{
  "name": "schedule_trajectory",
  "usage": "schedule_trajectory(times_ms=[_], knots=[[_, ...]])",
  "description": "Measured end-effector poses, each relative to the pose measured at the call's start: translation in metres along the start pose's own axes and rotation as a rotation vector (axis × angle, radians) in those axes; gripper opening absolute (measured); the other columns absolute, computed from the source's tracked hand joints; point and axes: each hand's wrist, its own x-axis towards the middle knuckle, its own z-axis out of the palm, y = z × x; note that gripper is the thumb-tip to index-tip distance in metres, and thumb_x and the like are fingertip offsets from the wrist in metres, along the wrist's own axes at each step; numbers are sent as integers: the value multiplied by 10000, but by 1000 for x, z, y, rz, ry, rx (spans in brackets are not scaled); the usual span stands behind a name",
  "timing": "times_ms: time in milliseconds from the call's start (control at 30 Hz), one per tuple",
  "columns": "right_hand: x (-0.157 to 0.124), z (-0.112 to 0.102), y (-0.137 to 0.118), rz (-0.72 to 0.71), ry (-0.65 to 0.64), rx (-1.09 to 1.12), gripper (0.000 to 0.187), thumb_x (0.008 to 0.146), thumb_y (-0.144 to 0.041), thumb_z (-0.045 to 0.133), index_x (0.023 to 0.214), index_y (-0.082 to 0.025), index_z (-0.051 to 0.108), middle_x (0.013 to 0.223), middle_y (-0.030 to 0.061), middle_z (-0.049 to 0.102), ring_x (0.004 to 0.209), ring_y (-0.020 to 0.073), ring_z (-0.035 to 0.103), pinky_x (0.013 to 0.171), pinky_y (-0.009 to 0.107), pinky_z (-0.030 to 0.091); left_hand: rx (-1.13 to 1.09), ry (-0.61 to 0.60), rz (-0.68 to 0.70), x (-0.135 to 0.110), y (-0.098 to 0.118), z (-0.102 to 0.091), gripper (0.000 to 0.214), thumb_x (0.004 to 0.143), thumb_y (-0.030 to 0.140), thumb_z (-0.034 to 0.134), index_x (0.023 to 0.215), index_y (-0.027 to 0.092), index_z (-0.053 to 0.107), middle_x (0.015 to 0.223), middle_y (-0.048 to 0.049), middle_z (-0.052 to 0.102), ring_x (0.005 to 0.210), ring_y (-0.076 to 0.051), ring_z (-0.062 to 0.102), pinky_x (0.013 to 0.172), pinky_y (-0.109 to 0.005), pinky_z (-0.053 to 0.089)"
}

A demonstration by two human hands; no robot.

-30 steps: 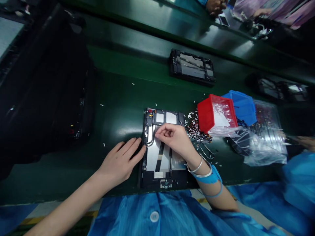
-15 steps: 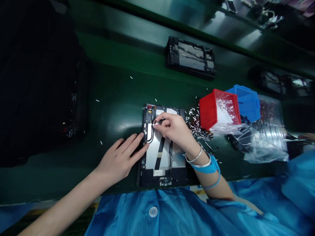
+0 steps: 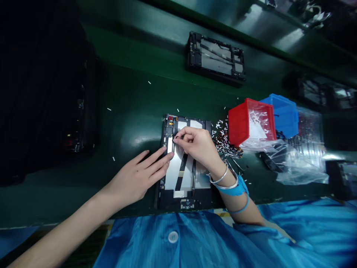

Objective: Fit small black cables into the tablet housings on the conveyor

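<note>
Guiding a thin black cable point(image 3: 174, 147) along the left side of an opened, tablet-like device point(image 3: 187, 182), which lies flat on the green bench point(image 3: 128, 123) before the worker, appears to be the step in hand. The right hand point(image 3: 196, 145) pinches the cable between thumb and forefinger, while the left hand point(image 3: 142, 173) rests across the device's left edge with its fingers extended, slightly apart and holding nothing. From where I stand, the next move seems to call for gentle, exact fingertip pressure and a steadied frame.
</note>
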Motion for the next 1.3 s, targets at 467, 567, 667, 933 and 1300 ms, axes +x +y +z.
schedule_trajectory(times_ms=[467,567,667,933,1300], knots=[[-1,5,2,-27,41,-75,48,800,-175,641,753,-178,648,494,-75,517,487,73,472,551,212,329,34,43,7,7,3,-7,494,735,51,494,1204,154,608,1409,-69,501,1330,-278,427,1028,-441,418],[-1,4,0,-45,44,-144,34,810,-182,636,814,-190,669,496,-78,523,493,77,477,561,215,323,69,83,19,16,3,-10,418,767,80,497,1157,136,637,1332,-89,575,1264,-281,498,1015,-431,427],[-12,-7,-3,-106,186,-287,184,836,-216,618,1013,-218,668,505,-81,524,494,87,482,560,217,318,114,108,-11,30,0,-12,402,803,80,482,1177,110,625,1311,-115,588,1238,-283,519,1000,-430,433],[-100,-39,45,69,261,-753,404,893,-521,481,669,-209,606,423,-20,507,380,121,431,445,238,183,-94,326,-479,14,28,-5,563,896,135,451,1440,236,347,1459,-101,434,1301,-280,451,989,-470,453],[-76,-31,38,-64,-12,-137,353,927,-491,449,873,-199,640,612,-26,644,550,119,566,567,238,343,-1067,662,-1072,11,65,-19,567,887,339,540,1426,296,372,1348,-69,563,1181,-267,585,919,-392,566]])
